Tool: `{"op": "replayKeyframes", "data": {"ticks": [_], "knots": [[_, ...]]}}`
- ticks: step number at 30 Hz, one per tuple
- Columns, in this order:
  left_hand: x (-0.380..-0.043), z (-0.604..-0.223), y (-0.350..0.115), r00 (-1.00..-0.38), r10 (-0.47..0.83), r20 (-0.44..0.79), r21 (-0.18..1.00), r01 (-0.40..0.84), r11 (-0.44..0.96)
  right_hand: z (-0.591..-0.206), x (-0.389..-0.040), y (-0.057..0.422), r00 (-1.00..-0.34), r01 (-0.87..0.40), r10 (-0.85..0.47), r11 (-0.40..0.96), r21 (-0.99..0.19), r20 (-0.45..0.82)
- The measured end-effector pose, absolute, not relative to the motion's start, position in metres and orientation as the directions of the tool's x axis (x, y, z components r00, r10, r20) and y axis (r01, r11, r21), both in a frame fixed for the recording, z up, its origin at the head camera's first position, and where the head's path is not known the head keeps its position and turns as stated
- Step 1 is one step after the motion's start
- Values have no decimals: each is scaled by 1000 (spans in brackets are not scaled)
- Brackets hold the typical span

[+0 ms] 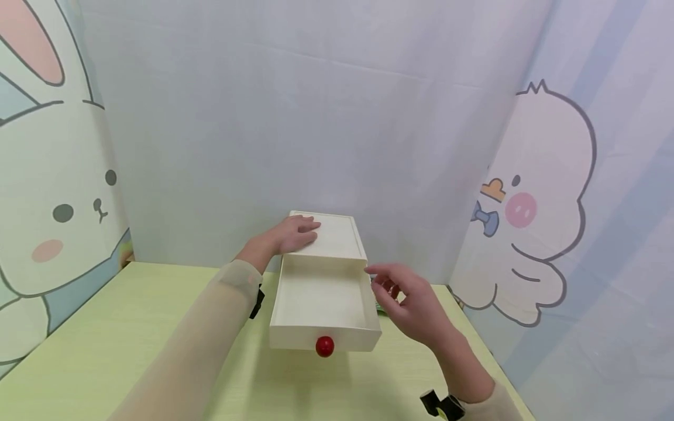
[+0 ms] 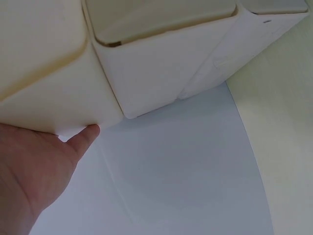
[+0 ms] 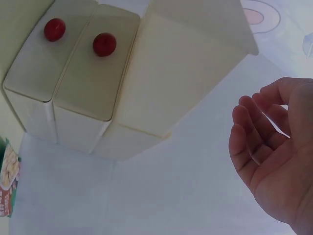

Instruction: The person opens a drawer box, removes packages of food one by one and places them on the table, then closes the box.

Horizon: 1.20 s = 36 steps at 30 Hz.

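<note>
Ideally, I'd steady the cabinet (image 1: pixel 339 237) with my spread left grip (image 1: pixel 296 233) and move the drawer (image 1: pixel 322 295), jutting open above the table (image 1: pixel 126 316), squarely with my empty, loosely bent right grip (image 1: pixel 413 301).

In the head view, the packet (image 1: pixel 381 310) right of centre is mostly hidden behind the right hand (image 1: pixel 413 304); its print is too small to read. At the lower left of the right wrist view, the left edge cuts it off. The pulled-out drawer (image 1: pixel 322 301) hides the two lower drawers (image 3: pixel 93 73) in the head view, and the top edge crops it in the right wrist view, whose right edge crops the right hand. At the lower left of the left wrist view, only the thumb of the left hand (image 1: pixel 295 235) shows clearly; its other fingers are out of sight. The head view's left edge trims the printed rabbit (image 1: pixel 63 158).
</note>
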<state>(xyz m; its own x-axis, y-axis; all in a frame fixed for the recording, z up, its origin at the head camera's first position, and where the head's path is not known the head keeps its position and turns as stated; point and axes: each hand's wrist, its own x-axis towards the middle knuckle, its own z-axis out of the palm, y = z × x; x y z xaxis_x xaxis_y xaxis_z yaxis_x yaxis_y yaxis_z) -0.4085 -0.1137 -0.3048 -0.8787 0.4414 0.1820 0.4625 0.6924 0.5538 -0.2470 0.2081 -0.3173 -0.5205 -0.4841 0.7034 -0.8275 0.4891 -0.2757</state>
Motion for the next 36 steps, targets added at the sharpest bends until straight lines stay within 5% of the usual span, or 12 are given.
{"op": "replayKeyframes", "data": {"ticks": [20,36], "knots": [[-408,-305,-114,-877,440,192,558,467,686,-332,-188,173,-461,-887,-700,370,-275,545],[-409,-305,-115,-873,448,194,565,473,676,-349,-188,166,-585,-794,-757,460,-397,292]]}}
